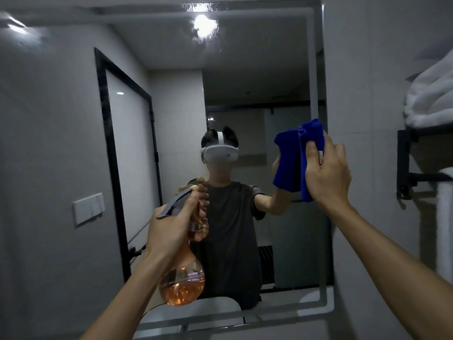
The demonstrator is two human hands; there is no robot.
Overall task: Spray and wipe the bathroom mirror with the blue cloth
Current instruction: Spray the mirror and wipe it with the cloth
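Observation:
The bathroom mirror fills most of the view, its frosted border running along the top, right and bottom. My right hand presses a folded blue cloth flat against the glass near the mirror's right edge, at mid height. My left hand grips the neck of an orange round-bellied spray bottle with a grey trigger head, held up in front of the lower middle of the glass, nozzle toward the mirror. Wet streaks show near the reflected ceiling light at the top.
A black wall rack with folded white towels hangs right of the mirror. A white towel hangs below the rack. The mirror reflects a person in a headset, a door and a wall switch. A white basin edge lies below.

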